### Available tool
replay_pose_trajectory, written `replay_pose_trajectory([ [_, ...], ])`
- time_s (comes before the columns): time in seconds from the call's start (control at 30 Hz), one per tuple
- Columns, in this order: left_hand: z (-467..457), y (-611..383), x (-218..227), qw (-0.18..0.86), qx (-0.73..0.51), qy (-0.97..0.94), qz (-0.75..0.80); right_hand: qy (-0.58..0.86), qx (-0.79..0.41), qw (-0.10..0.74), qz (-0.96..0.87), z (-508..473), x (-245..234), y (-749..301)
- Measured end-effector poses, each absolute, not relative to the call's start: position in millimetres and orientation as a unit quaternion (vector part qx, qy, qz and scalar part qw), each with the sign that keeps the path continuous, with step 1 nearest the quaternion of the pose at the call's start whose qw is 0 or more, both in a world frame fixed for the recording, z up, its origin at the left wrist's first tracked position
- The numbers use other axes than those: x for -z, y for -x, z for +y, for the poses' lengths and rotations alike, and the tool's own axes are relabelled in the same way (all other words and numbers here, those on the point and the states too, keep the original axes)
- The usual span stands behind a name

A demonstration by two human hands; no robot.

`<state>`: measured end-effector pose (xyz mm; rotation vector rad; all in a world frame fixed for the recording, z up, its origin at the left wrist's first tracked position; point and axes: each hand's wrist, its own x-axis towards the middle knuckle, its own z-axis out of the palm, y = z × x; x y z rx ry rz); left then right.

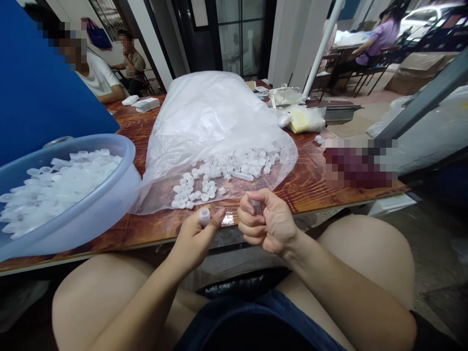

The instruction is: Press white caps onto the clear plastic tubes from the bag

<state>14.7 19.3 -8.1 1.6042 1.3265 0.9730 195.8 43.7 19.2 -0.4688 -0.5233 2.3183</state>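
Note:
My left hand (197, 234) pinches a small translucent white cap (204, 216) between thumb and fingers, just in front of the table edge. My right hand (265, 219) is curled into a fist round a small clear tube (256, 204), of which only the top shows. Both hands hover over my lap, a few centimetres apart. Right behind them lies a large clear plastic bag (219, 122) with several loose white caps (223, 173) spilled at its open mouth. A pale blue basin (109, 195) at the left holds a heap of finished white pieces (54, 187).
The wooden table (310, 180) carries small boxes (146, 104), further plastic bags (305, 118) and a metal tray (338, 112) at the back. A blue panel (32, 92) stands at the left. Other people sit behind the table and at the far right.

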Motion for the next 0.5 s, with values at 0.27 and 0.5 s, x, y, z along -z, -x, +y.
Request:
replay_pose_trajectory([
  [0.27, 23.4, -7.4, -1.8, 0.581, -0.418, -0.506, 0.481, 0.203, -0.887, 0.334, -0.244, 41.6, -13.2, -200.8],
  [0.5, 30.9, -4.9, -8.9, 0.668, -0.379, -0.432, 0.473, 0.157, -0.898, 0.283, -0.297, 37.5, -7.5, -206.2],
])
